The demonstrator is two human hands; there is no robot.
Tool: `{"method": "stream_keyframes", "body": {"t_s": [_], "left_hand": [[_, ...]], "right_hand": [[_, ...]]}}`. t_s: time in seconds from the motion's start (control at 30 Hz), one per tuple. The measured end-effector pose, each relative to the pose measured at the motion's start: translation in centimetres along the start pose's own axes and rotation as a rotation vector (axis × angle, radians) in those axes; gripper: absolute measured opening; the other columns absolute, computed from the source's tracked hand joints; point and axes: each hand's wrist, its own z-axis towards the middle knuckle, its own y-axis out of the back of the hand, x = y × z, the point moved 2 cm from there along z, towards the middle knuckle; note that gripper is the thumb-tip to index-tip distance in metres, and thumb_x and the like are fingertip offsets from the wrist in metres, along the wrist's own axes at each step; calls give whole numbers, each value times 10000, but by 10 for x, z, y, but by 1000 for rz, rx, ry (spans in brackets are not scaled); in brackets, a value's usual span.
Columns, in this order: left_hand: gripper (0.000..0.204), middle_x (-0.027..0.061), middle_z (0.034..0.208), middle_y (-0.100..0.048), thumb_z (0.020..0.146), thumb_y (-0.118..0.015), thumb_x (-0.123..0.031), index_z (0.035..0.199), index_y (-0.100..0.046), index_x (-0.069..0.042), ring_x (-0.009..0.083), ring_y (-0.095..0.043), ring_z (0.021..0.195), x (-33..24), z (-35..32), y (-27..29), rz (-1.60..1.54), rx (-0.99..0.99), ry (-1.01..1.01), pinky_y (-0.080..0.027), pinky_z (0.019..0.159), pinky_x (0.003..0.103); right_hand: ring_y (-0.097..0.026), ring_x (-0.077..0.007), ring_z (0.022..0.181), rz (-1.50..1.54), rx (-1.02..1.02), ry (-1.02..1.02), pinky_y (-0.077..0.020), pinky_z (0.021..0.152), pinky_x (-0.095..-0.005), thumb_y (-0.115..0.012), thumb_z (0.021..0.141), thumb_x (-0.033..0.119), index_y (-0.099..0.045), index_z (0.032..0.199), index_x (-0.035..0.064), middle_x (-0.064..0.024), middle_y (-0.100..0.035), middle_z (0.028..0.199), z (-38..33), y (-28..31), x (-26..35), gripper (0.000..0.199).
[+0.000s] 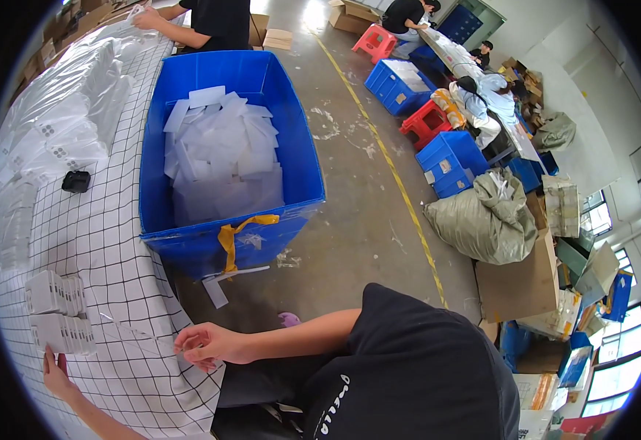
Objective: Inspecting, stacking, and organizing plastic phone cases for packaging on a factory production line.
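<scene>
Two rows of white, rounded flat pieces [58, 293], set closely one behind another, rest on the grid-patterned cloth at the left. My left hand [58, 378] is at the near end of the lower row [60, 334], its finger and thumb closed on the edge. Something small and red shows by its thumb. Over the table's near right edge, my right hand [210, 345] has its fingers curled. A thin strip of clear plastic film [137, 330] runs across the cloth to those fingertips, which seem to pinch its end.
Beside the table stands a big blue bin [232, 246] holding many translucent white sheets [225, 147]. Plastic-wrapped stacks [64, 110] and a small black object [76, 181] lie on the table. A co-worker [214, 29] stands beyond. Sacks [485, 220], stools [426, 123] and boxes are rightward.
</scene>
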Motion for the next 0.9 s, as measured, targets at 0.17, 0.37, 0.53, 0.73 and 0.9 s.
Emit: {"method": "stream_keyframes", "body": {"t_s": [0.17,0.37,0.53,0.73,0.9], "left_hand": [[536,164,1204,-611,879,-708,-307,1240,-584,69,241,-659,984,-19,-36,3,-46,-96,-29,-576,825,286],[340,99,1015,-654,955,-540,-220,1208,-620,-8,175,-630,819,-43,-194,-39,-188,-281,-118,-498,683,280],[192,93,946,-649,912,-579,-80,1078,-635,-2,163,-586,803,-13,-347,-1,-42,-513,-280,-461,688,281],[347,195,1189,-556,836,-660,-98,1158,-563,-13,343,-542,1061,18,-438,49,833,-724,-329,-494,810,399],[704,227,1337,-426,748,-771,-219,1316,-411,-8,412,-412,1220,31,-414,49,600,-711,-62,-373,1003,486]], "right_hand": [[-565,-102,602,34,23,-49,-423,526,-229,-647,915,129,-543,1080,31,-16,-555,788,-2,-9,-3,218],[-626,-195,726,85,81,-143,-482,601,-289,-642,862,39,-504,965,84,-73,-600,881,-12,-7,-23,178],[-472,-188,573,260,204,-322,-445,542,-326,-574,808,50,-379,918,124,-72,-453,755,-26,-21,-33,236],[-413,-135,484,190,469,-592,-382,442,-268,-555,870,74,-405,1000,85,-77,-451,764,-28,-35,-56,199],[-361,-92,415,75,565,-620,-312,387,-210,-548,908,77,-435,1089,65,-64,-452,733,-33,-73,-77,214]]}}
